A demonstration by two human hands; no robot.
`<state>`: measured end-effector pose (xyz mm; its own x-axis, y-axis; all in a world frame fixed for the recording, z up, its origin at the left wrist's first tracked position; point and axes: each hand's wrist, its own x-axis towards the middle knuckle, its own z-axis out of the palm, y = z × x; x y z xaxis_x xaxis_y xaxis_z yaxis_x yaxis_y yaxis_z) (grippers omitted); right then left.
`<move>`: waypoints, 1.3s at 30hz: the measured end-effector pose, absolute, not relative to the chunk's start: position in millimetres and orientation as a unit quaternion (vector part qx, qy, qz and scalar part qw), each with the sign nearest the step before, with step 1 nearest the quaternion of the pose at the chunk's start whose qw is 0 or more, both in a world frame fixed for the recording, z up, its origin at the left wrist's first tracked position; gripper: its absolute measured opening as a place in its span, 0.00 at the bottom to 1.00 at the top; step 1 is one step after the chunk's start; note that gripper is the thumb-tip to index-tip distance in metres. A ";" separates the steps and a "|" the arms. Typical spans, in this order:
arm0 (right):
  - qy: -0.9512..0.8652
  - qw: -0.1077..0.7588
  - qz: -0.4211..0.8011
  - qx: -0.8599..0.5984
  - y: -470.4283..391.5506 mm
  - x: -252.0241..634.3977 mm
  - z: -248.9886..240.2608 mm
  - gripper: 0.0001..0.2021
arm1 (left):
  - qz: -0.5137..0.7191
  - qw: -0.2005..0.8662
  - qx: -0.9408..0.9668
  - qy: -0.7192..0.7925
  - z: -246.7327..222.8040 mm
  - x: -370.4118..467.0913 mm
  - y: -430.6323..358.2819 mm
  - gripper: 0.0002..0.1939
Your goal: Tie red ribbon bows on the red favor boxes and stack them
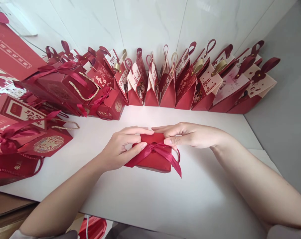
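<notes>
A small red gift box [152, 162] rests on the white table in front of me, closed on top with a dark pink ribbon [147, 152] whose tails spread left and right. A twisted red cord [178, 156] loops out at its right side. My left hand [122, 146] holds the left of the box, its thumb on the ribbon and its fingers along the far edge. From the right, my right hand [184, 135] curls over the far right corner, thumb near the bow. The undersides of both hands' fingers are partly hidden.
Red and cream gift bags [182, 89] with strap handles line the wall at the back. Stacked ribboned boxes [58, 83] with rope handles crowd the left. A grey panel [285, 93] bounds the white table [190, 199] on the right. Something red [95, 227] lies below the front edge.
</notes>
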<state>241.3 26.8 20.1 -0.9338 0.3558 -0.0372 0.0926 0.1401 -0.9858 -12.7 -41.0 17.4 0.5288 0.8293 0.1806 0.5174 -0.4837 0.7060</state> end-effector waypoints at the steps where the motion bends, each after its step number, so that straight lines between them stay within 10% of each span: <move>1: -0.751 0.100 0.637 -0.142 27.1 241.4 20.1 0.19 | 0.263 0.298 0.822 0.409 17.3 -12.8 -41.2 0.16; 12: -0.772 0.093 0.602 -0.182 27.9 244.5 22.2 0.18 | 0.283 0.245 0.819 0.436 12.6 -15.1 -39.7 0.17; 27: -0.748 0.246 0.572 -0.227 18.5 221.8 3.7 0.19 | 0.265 0.431 0.751 0.425 12.0 -9.2 -35.9 0.16; 32: -0.809 0.374 0.364 -0.272 -4.2 220.2 24.6 0.08 | 0.308 0.522 0.675 0.420 6.6 -16.5 -30.4 0.19; 39: -0.963 0.237 -0.034 -0.121 -54.6 197.7 28.4 0.05 | 0.334 0.468 0.713 0.402 6.0 -16.0 -30.2 0.17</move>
